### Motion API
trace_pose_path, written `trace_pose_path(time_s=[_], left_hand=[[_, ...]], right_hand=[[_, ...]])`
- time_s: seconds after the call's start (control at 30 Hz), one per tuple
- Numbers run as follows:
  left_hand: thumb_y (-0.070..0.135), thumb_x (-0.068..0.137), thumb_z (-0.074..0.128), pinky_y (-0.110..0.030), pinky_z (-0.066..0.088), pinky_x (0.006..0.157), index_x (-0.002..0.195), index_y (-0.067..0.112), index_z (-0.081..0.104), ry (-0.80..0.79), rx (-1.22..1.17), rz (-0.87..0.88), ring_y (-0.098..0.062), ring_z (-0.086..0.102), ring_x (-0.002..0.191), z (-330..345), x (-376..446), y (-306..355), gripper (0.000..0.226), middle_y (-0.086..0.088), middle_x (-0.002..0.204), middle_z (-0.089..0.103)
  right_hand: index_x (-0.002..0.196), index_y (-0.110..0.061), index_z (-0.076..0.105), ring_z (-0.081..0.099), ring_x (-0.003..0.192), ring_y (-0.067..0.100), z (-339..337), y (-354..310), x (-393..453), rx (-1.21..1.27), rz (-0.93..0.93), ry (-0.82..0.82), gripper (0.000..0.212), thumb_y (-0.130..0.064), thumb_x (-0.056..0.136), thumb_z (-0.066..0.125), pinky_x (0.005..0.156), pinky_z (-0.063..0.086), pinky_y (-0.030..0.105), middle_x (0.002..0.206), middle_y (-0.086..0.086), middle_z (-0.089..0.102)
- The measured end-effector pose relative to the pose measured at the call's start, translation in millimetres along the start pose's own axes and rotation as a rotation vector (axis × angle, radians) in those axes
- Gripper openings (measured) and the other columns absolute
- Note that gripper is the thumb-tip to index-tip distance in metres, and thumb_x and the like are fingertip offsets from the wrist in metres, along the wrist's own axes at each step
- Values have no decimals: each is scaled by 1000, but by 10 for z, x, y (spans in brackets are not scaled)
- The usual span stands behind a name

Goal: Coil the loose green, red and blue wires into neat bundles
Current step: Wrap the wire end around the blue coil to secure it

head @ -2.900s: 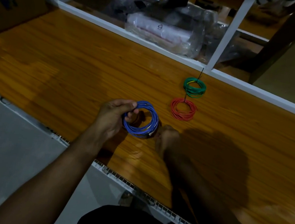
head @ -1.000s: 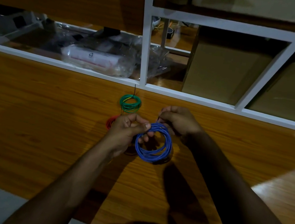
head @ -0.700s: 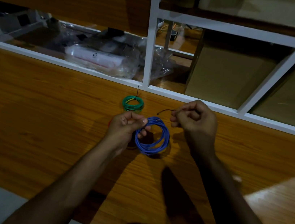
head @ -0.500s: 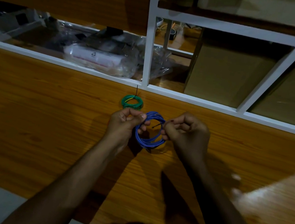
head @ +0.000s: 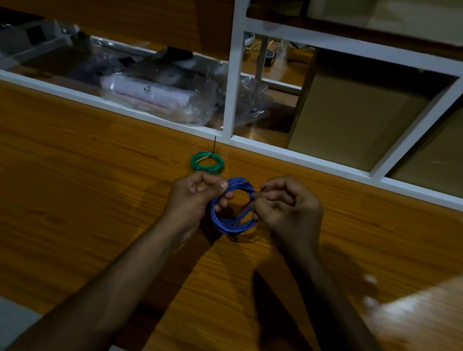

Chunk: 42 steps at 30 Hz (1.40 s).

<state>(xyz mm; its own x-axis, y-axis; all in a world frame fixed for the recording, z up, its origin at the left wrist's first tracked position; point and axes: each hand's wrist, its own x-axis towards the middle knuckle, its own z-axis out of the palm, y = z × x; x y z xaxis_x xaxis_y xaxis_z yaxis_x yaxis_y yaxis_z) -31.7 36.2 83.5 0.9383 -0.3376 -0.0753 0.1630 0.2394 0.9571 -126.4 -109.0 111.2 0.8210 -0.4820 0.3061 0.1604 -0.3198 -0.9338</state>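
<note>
Just above the worktop (head: 70, 212), the left hand (head: 191, 199) pinches the blue coil (head: 231, 223); the right hand (head: 288, 210) pinches a dark tie at its rim. Cinch snugly, keeping loops stacked. Beyond lies the tied green coil (head: 207, 162).

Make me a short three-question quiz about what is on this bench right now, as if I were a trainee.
1. True or false: the green coil is lifted off the wooden bench.
2. Which coil do both hands grip? A) green B) blue C) neither
3. Fill in: the right hand pinches a thin dark ____ at the coil's right side.

Key
1. False; it lies flat on the bench, near the white shelf frame, with no hand on it.
2. B; the left hand holds the blue coil on its left side, the right hand on its right side.
3. Tie; probably a tie, though it is too small to identify for sure.
</note>
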Motion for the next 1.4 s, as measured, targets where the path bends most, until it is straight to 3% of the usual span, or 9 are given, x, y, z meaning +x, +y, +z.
trace_pose_path(time_s=[0.1, 0.3, 0.57, 0.77, 1.0, 1.23, 1.4], left_hand=[[0, 88, 65, -24, 46, 50, 95, -3, 58, 5, -3, -12, -17, 60, 57, -4, 16, -14, 11, -13, 73, 71], [0, 89, 63, -23, 46, 49, 91, 0, 59, -7, -15, -35, -16, 59, 55, -14, 24, -23, 5, -11, 69, 70], [0, 88, 64, -24, 47, 49, 90, 2, 60, 8, -23, -49, -16, 60, 55, -23, 49, -7, 5, -15, 73, 70], [-1, 89, 63, -23, 47, 48, 92, -1, 60, 9, -26, -43, -15, 59, 54, -30, 39, 2, 4, -13, 70, 68], [0, 89, 64, -25, 47, 50, 91, 1, 61, 13, -31, -40, -17, 61, 57, -43, 38, 5, 4, -16, 74, 70], [0, 88, 64, -25, 47, 49, 91, 2, 61, 22, -20, -44, -17, 61, 57, -55, 32, 11, 4, -15, 74, 71], [1, 89, 64, -25, 46, 50, 98, 1, 60, -15, -25, -62, -16, 59, 54, -7, -10, 49, 10, -12, 70, 71]], right_hand=[[103, -11, 70, 74, 73, 24, 1, -22, 14, 194, 110, -38, 21, 1, 86, 70, 62, 60, 32, 78, 11, 74], [93, -7, 73, 75, 74, 23, -36, -11, 45, 218, 195, -100, 10, -4, 84, 74, 62, 60, 28, 79, 9, 76], [88, -12, 78, 69, 59, 10, -114, 38, 68, -221, -152, -141, 11, -20, 80, 80, 50, 56, 25, 71, -4, 73], [92, -13, 77, 71, 65, 8, -129, 42, 93, -218, -121, -142, 9, -12, 83, 77, 59, 58, 26, 75, -4, 74], [88, -19, 78, 67, 69, 2, -163, 37, 68, -341, -178, -152, 14, -8, 80, 77, 62, 53, 18, 79, -10, 73], [93, -23, 74, 65, 75, 9, -149, -77, 13, -709, -428, -184, 18, -11, 81, 74, 64, 56, 29, 89, -5, 74], [96, -21, 60, 57, 64, 19, -72, -147, -28, -869, -532, -170, 19, -13, 82, 71, 51, 43, 29, 74, -2, 64]])
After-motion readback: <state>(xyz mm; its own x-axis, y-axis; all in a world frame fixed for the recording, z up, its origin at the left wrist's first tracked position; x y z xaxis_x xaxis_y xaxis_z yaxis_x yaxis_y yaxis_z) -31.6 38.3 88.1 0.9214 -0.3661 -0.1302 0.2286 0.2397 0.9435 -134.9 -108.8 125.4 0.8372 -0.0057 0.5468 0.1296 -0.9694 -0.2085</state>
